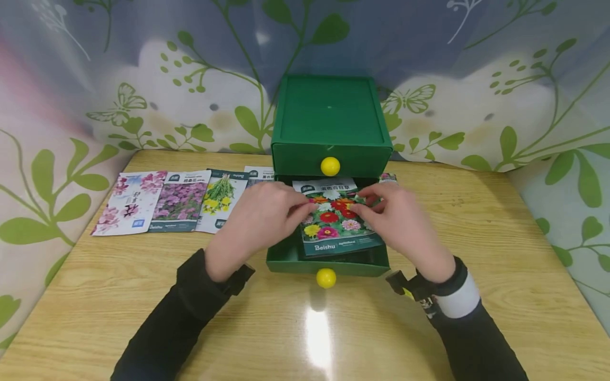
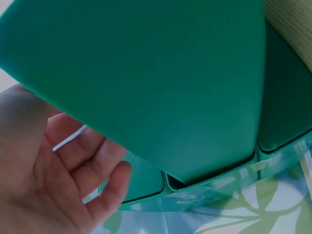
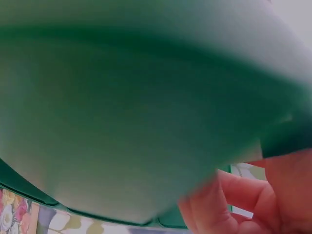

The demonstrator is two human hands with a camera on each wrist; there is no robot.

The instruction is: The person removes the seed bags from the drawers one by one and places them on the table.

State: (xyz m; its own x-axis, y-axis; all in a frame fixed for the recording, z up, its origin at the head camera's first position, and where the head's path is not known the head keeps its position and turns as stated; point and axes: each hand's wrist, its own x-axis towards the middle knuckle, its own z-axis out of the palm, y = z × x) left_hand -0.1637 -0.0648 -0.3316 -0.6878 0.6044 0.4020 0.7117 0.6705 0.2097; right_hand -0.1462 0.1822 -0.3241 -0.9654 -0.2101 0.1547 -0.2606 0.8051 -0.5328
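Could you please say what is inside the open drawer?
A flower packet covers much of the drawer, held by the left hand and right hand; whether it rests inside is unclear. Anything beneath is hidden.

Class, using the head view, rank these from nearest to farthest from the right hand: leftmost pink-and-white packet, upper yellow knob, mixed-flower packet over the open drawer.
1. Mixed-flower packet: touching the right hand.
2. Upper yellow knob: left of the hand, farther back.
3. Leftmost pink-and-white packet: far left on the table.
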